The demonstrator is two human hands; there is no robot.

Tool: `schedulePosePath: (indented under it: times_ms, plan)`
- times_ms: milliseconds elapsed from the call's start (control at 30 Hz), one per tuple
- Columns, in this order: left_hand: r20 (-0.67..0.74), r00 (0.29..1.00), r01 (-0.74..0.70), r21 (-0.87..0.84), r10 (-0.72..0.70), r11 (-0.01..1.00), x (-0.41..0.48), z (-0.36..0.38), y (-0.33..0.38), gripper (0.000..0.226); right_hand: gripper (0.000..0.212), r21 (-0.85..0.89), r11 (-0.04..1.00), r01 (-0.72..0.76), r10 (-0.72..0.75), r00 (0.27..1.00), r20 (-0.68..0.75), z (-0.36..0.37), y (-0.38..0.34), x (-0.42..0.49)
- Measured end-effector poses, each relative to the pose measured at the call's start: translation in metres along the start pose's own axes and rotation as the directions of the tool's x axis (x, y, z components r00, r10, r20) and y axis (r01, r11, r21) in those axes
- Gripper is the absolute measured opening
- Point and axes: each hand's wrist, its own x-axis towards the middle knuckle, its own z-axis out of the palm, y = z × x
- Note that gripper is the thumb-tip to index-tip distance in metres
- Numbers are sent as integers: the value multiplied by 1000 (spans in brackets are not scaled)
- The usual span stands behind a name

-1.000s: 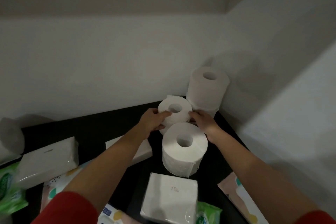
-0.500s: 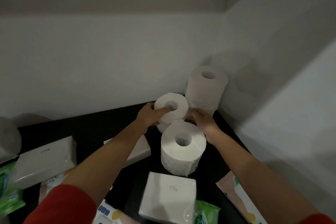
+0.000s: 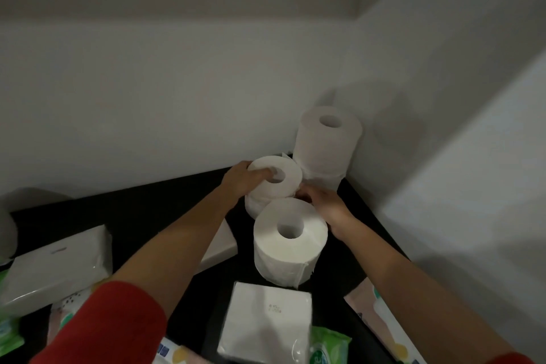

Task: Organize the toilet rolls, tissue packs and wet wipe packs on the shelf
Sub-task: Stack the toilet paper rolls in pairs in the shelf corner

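- Left hand [image 3: 242,182] grasps a toilet roll [image 3: 288,183], one finger at its core.
- Right hand [image 3: 325,205] curls its fingers round the same roll's right side.
- Stacked rolls [image 3: 325,145] stand just behind.

Left sleeve [image 3: 112,325]: red, matte fabric, rounded bunched hem ending above the forearm. Right sleeve [image 3: 511,360]: same red, only a sliver at the bottom edge of view. Bare from hems down to left hand [image 3: 240,182] and right hand [image 3: 328,207].
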Motion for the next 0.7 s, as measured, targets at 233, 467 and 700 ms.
schedulePosePath:
  times_ms: [233,467,700]
  plan:
    - [-34,999,-16,-112,12,994,2,4,-5,54,29,-23,1000,-6,6,1000,-6,-2,1,3]
    - [-17,983,173,-242,-182,955,-2,4,-13,68,19,39,999,-3,7,995,-97,7,-1,9]
    - [-27,986,150,-283,-164,947,3,4,-12,50,30,76,997,-20,25,997,-67,11,-2,11]
